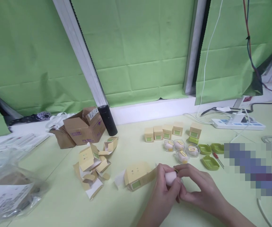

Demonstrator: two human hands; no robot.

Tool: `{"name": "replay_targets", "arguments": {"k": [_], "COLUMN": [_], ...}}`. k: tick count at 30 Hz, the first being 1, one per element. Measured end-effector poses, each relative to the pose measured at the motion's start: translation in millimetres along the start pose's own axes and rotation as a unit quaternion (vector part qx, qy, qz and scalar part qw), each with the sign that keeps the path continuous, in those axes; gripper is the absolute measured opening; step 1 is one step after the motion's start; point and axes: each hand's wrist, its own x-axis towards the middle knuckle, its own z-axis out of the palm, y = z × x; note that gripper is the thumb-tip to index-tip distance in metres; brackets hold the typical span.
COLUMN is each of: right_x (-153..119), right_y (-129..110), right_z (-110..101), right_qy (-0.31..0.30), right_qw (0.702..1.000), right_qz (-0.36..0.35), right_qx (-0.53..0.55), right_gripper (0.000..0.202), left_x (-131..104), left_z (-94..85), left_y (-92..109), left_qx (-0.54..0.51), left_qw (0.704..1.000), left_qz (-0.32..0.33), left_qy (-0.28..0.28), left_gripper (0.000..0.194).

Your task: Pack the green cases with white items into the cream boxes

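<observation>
A small, pale pink, rounded object (170, 178) is pinched between the fingers of my left hand (162, 193). My right hand (198, 189) meets it from the other side, its thumb and fingertips pressed against the object's edge. The fingers cover much of it, so its exact kind stays unclear. Just left of my hands lies an opened yellow carton (138, 177) with a green label and a raised flap. Beyond my fingers sit several pale round items in clear shells (182, 155), with yellow marks on top.
Several small yellow boxes (158, 133) stand in a row behind. Green trays (210, 162) and a red-handled screwdriver (217, 157) lie right. Torn cartons (92, 164), a cardboard box (86, 126), a black cylinder (108, 120) and a plastic bag (10, 189) occupy the left; a power strip (238, 124) is back right.
</observation>
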Motion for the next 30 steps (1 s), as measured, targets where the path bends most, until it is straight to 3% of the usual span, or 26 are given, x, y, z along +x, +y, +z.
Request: {"name": "replay_targets", "arguments": {"k": [4,7,9,11,14,16,18,22,24,27,30], "right_x": [0,2,3,4,6,8,10,13,13,13,12], "right_y": [3,3,5,7,13,16,19,23,23,26,29], "right_z": [-1,-2,-4,-6,-11,-15,-18,-18,-17,-18,-20], "right_qy": [0.000,-0.058,-0.099,-0.082,-0.061,-0.115,-0.176,-0.233,-0.232,-0.227,-0.251], "right_qw": [0.999,0.989,0.972,0.956,0.949,0.955,0.957,0.957,0.961,0.963,0.954], "right_qz": [0.034,0.108,0.153,0.176,0.200,0.198,0.176,0.106,0.085,0.085,0.093], "right_qx": [0.034,0.087,0.148,0.220,0.237,0.187,0.150,0.137,0.125,0.116,0.132], "right_gripper": [0.027,0.044,0.050,0.042,0.041,0.048,0.055,0.057,0.057,0.058,0.059], "left_x": [-2,-4,-5,-5,-3,-1,0,0,-1,-2,-3], "left_z": [-1.6,-2.7,-5.7,-12.0,-28.9,-43.0,-56.7,-75.9,-80.1,-80.1,-76.0], "left_y": [6,13,19,26,38,44,46,40,36,35,37], "left_qx": [0.016,0.012,0.018,0.081,0.266,0.379,0.459,0.558,0.573,0.563,0.558], "left_qw": [1.000,0.999,0.999,0.996,0.959,0.917,0.882,0.822,0.810,0.817,0.819], "left_qz": [-0.001,-0.018,-0.018,0.000,0.003,0.013,0.028,-0.028,-0.052,-0.069,-0.076], "left_qy": [0.015,0.042,0.027,0.024,0.101,0.122,0.101,0.109,0.114,0.102,0.108], "left_gripper": [0.023,0.030,0.036,0.044,0.050,0.045,0.046,0.074,0.065,0.048,0.047]}}
